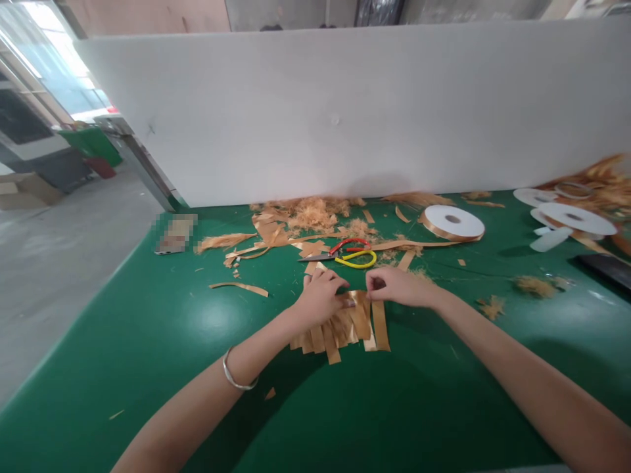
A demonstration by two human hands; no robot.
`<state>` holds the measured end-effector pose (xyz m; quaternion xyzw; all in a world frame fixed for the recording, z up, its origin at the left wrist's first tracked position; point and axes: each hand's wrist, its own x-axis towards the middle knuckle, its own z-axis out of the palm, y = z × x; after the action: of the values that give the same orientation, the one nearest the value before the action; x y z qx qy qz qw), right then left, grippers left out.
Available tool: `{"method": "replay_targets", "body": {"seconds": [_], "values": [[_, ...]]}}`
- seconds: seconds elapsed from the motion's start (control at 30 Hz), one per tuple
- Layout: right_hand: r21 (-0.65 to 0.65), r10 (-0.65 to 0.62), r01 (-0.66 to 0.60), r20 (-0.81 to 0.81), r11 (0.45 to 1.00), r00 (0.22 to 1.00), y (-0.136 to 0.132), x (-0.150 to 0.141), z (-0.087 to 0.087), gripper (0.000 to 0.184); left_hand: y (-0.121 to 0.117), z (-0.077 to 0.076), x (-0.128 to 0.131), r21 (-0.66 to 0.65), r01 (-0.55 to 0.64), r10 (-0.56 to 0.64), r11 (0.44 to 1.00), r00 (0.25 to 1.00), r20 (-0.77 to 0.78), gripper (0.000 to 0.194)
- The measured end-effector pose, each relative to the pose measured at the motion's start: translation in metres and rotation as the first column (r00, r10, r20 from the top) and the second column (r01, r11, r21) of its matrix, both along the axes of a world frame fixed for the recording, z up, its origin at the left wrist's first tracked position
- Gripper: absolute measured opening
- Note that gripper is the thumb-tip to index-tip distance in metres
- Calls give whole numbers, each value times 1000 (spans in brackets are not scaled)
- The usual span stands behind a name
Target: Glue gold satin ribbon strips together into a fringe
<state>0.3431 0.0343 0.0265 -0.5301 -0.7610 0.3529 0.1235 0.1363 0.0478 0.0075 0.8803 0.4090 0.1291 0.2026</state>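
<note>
A fan of short gold ribbon strips (pixel 332 338) lies on the green tabletop (pixel 276 420), overlapping side by side. Over its upper left part is my left hand (pixel 321 295), its fingers bent down onto the strips and gripping their top edge; a silver bangle (pixel 231 371) circles that wrist. At the fan's right end my right hand (pixel 401 287) pinches the top of a strip with thumb and index finger. One more ribbon piece (pixel 380 325) hangs just below these fingertips. Scissors (pixel 340 255) with one red and one yellow handle lie just beyond both hands.
Behind the scissors are frayed ribbon scraps (pixel 313 215). A white ribbon spool (pixel 452 222) trails gold ribbon leftwards; more spools (pixel 574 218) sit far right, near a dark flat object (pixel 606 272). A blurred phone-like object (pixel 176 235) lies left. A white panel (pixel 345 118) borders the back.
</note>
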Motion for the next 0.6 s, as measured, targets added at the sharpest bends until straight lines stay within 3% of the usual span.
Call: {"method": "replay_targets", "body": {"seconds": [0.1, 0.2, 0.33, 0.43, 0.5, 0.6], "values": [[-67, -25, 12, -201, 998, 979, -2, -7, 16, 12, 11, 10, -7, -189, 55, -3, 980, 964, 264, 22], [-98, -46, 16, -317, 995, 947, -2, -22, 31, 12, 18, 26, -26, -262, -18, 128, 965, 904, 408, 21], [-132, -34, -20, -394, 991, 918, -4, -50, 48, 13, 9, 51, -64, -203, -194, 259, 960, 891, 373, 29], [-143, -47, -19, -438, 989, 898, -7, -71, 57, 11, -10, 69, -85, -201, -233, 288, 951, 905, 314, 28], [-132, -58, -4, -460, 991, 886, -9, -83, 61, 10, -25, 79, -90, -165, -229, 268, 959, 924, 274, 30], [-91, -62, 19, -503, 996, 862, -11, -99, 61, 13, -46, 94, -84, -14, -221, 220, 975, 963, 157, 40]]}}
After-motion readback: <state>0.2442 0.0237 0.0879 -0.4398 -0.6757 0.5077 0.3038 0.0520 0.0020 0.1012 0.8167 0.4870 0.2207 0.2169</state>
